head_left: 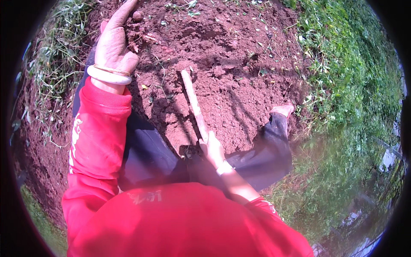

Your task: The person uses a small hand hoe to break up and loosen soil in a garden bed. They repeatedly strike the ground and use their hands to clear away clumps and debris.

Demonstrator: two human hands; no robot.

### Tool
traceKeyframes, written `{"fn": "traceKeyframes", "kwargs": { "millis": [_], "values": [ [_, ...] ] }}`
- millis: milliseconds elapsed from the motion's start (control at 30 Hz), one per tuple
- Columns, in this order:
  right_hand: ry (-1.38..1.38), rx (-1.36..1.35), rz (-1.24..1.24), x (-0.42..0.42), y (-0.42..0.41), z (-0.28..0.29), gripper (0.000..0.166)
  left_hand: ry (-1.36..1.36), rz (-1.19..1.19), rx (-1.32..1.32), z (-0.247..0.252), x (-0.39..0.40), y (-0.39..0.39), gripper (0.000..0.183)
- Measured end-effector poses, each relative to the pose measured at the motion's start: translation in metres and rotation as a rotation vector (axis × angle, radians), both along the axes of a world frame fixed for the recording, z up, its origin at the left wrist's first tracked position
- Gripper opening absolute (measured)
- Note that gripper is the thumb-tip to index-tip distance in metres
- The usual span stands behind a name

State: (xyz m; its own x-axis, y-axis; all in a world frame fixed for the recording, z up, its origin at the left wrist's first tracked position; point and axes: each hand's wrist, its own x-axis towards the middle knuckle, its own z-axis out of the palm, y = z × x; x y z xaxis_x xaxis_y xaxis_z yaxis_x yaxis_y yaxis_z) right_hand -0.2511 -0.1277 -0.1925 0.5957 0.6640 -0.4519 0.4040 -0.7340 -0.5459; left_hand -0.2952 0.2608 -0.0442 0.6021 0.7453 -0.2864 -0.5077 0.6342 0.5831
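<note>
My right hand (213,148) grips a wooden handle (195,106) near its lower end. The handle slants up over the reddish-brown loose soil (221,86), its far end against the ground; no tool head can be made out. At the upper left, my left hand (113,45) stretches forward along the dirt, its fingertips cut off by the picture's rim. Beside its palm lie a soil-covered root clump (136,38) and a small round brown lump (138,15); whether the hand holds either is unclear. Small reddish pieces (167,49) lie in the soil nearby.
My dark-trousered legs (144,144) spread on both sides of the dug patch, with a bare foot (283,110) at the right. Pulled vines (54,61) lie left. Dense green plants (340,80) border the right side, and a fence-like structure (396,180) stands beyond.
</note>
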Motion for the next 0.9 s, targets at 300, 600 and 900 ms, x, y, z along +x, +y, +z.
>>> {"fn": "traceKeyframes", "kwargs": {
  "millis": [300, 600, 900],
  "values": [
    [0.668, 0.206, -0.545, 0.027, 0.032, 0.049, 0.015, 0.187, 0.04, -0.013, -0.02, 0.012, -0.009, 0.018],
    [1.154, 0.224, -0.978, 0.014, 0.012, 0.035, 0.008, 0.861, -0.575, 0.795, -0.041, 0.03, -0.055, 0.094],
    [1.133, 0.277, -0.863, 0.014, 0.011, 0.02, 0.007, 0.69, -1.551, 2.071, -0.025, 0.004, -0.127, 0.018]
  ]
}}
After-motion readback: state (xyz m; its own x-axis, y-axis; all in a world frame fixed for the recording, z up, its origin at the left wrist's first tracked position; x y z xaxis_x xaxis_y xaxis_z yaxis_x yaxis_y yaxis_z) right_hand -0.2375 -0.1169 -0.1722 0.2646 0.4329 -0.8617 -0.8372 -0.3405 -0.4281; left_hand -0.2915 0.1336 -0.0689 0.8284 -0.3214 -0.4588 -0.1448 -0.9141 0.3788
